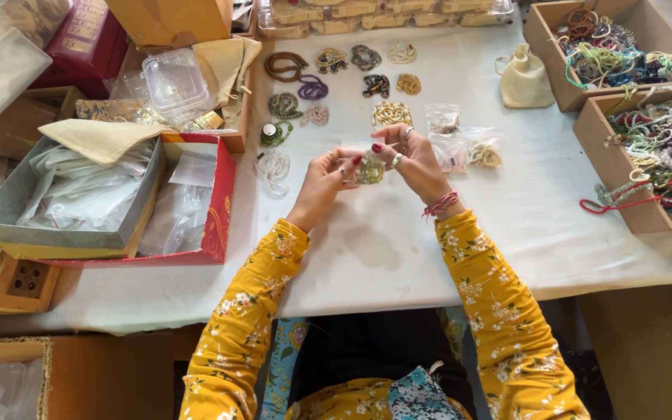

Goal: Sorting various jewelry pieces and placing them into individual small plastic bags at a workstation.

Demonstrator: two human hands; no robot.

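Both hands meet above the white counter (398, 249). The left hand (327, 173) and right hand (414, 159) each pinch a small clear pouch (367, 166) holding a greenish bead bracelet; each grip is closed on the pouch edge. The pouch appears light, thin and slippery; the beads inside look hard and shift freely. Hold it by the open rim, not the bulge. Beyond lie coiled bracelets (336, 74) and more filled pouches (464, 144).

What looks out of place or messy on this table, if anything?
One red bead string hangs over the front edge of the lower right box onto the white cloth. A faint stain marks the cloth below both hands, which hold a small clear bag of beads.
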